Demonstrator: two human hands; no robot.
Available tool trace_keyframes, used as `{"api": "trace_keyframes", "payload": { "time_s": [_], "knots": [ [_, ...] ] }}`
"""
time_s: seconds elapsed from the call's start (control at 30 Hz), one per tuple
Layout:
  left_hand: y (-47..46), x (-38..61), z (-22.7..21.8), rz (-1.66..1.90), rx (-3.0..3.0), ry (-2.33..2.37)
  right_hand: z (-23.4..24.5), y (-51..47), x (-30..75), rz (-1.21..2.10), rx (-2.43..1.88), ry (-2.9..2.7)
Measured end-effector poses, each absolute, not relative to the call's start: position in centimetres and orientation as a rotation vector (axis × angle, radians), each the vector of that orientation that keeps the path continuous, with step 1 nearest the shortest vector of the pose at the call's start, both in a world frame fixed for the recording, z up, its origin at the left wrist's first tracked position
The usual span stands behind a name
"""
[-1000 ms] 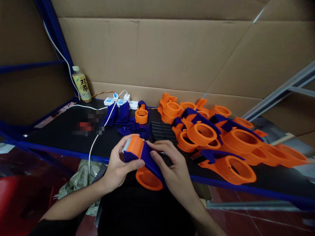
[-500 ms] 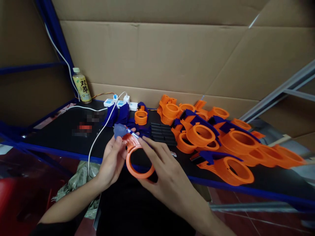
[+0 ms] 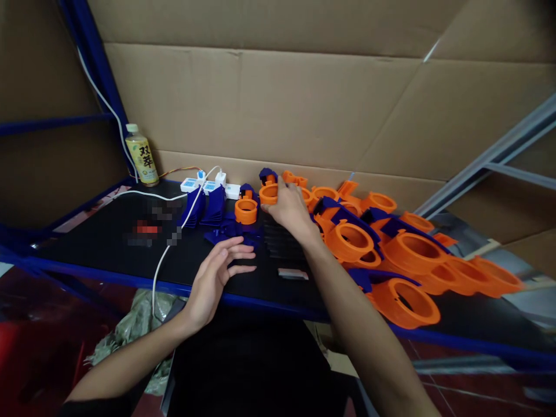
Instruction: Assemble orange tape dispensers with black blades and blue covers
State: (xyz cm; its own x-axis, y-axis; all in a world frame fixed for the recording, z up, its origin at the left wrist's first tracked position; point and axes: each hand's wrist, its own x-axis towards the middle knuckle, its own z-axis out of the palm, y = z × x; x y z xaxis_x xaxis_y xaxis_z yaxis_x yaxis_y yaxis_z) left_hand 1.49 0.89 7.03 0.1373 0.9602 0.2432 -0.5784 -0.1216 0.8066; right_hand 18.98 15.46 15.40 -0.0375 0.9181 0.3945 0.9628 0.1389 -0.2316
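My right hand (image 3: 289, 209) reaches to the back of the black table (image 3: 108, 246) and is closed on an orange and blue tape dispenser (image 3: 268, 186), held at the left end of the heap of orange and blue tape dispensers (image 3: 391, 249). My left hand (image 3: 215, 278) hovers open over the table's front edge, fingers spread, holding nothing. Blue plastic parts (image 3: 208, 204) and an orange ring (image 3: 245, 211) lie just beyond it. A small grey metal blade (image 3: 292, 273) lies on the table near my right forearm.
A tea bottle (image 3: 141, 155) stands at the back left by a white power strip (image 3: 208, 185) with a white cable (image 3: 163, 260) running off the front. Black strips (image 3: 282, 240) lie mid-table. Cardboard walls the back. A blue shelf frame (image 3: 87, 63) rises at left.
Both hands held the dispenser near the front edge. Now the right hand has carried it back to the heap, and the left hand has let go and opened.
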Motion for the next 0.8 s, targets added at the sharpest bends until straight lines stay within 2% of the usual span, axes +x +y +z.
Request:
{"api": "trace_keyframes", "payload": {
  "time_s": [0.53, 0.8],
  "knots": [
    [0.4, 1.8, 7.0, 1.201, 1.052, 0.466, 13.0, 18.9, 17.7, 0.001, -2.070, -1.976],
    [0.3, 1.9, 7.2, 1.136, 1.069, 0.457, 12.8, 18.1, 17.5, -0.078, -2.061, -2.050]
  ]
}}
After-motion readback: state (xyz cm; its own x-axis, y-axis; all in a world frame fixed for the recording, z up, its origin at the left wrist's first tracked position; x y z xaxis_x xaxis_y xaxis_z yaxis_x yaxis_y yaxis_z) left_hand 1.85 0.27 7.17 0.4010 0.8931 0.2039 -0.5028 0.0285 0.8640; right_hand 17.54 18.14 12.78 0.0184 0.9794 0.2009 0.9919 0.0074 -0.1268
